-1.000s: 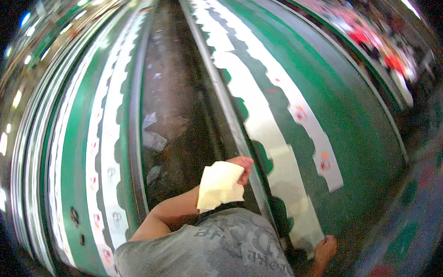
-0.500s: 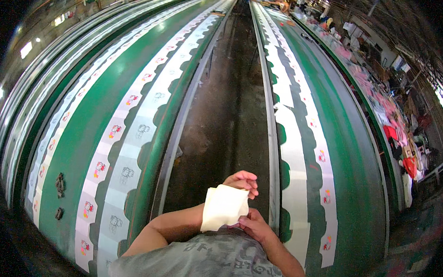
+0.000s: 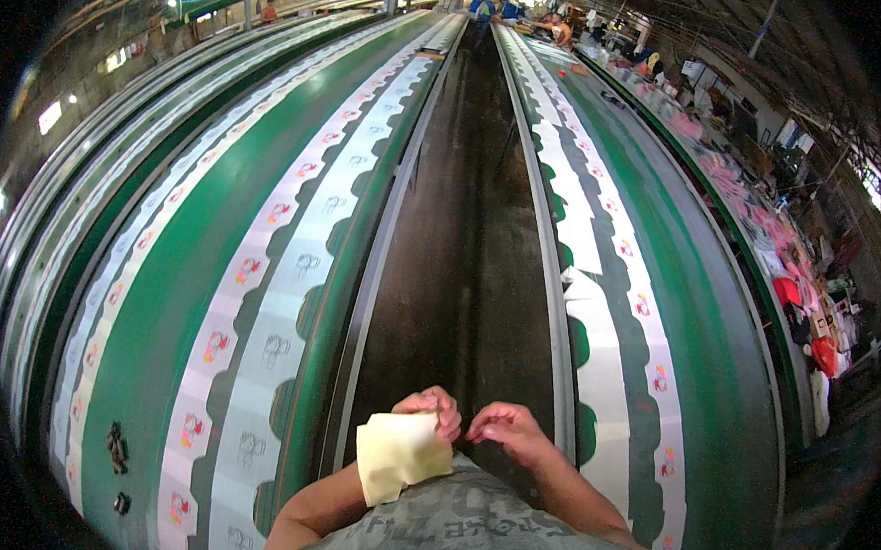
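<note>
My left hand (image 3: 433, 408) is in front of my body with its fingers curled in; what they close on, if anything, is hidden. A pale yellow sheet of cloth or a thin stack of it (image 3: 403, 456) lies draped over that wrist and hangs toward my shirt. Just to the right, my right hand (image 3: 508, 430) is held apart from it, fingers bent and loosely spread, with nothing visible in them. Both hands are over the dark aisle floor (image 3: 459, 306) between two long green tables.
The left table (image 3: 171, 291) bears strips of scalloped white and pink pieces with small printed cartoon figures, and two small dark objects (image 3: 117, 447). On the right table (image 3: 743, 390) lie white pieces (image 3: 596, 353) and a printed strip (image 3: 660, 376). People (image 3: 558, 30) stand at the far end.
My right hand has let go of the cloth's lower edge and moved up, apart from it. My left hand has shifted left and down with the cloth, its fingers now curled. The view has tilted up.
</note>
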Available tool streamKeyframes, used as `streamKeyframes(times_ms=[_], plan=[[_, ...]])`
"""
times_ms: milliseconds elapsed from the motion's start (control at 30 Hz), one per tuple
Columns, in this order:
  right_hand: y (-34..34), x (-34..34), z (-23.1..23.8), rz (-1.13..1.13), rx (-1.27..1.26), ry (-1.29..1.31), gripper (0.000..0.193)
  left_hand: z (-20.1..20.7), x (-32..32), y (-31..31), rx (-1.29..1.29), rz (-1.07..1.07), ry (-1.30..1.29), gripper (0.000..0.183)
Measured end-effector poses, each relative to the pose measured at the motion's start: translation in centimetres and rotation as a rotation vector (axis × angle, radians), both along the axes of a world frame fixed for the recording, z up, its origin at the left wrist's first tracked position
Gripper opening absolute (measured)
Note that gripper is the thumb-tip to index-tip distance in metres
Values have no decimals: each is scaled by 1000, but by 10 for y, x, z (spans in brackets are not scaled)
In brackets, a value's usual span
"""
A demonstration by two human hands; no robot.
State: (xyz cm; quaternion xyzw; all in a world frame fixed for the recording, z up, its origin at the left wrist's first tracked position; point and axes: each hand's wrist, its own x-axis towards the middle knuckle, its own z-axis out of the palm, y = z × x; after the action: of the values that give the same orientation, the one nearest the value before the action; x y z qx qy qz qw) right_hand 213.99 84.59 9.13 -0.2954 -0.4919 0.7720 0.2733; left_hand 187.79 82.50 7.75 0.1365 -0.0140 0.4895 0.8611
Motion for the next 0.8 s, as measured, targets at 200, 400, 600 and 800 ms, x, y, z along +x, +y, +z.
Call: streamKeyframes(times_ms=[200,400,600,800], plan=[[137,-6,8,47,256,207,43,33,13,115,147,57,364,35],[284,-16,25,66,412,289,43,70,28,243,102,106,405,36],[395,-15,32,140,245,275,39,82,42,338,79,119,445,34],[514,-24,2,7,504,203,31,58,25,463,78,194,538,32]])
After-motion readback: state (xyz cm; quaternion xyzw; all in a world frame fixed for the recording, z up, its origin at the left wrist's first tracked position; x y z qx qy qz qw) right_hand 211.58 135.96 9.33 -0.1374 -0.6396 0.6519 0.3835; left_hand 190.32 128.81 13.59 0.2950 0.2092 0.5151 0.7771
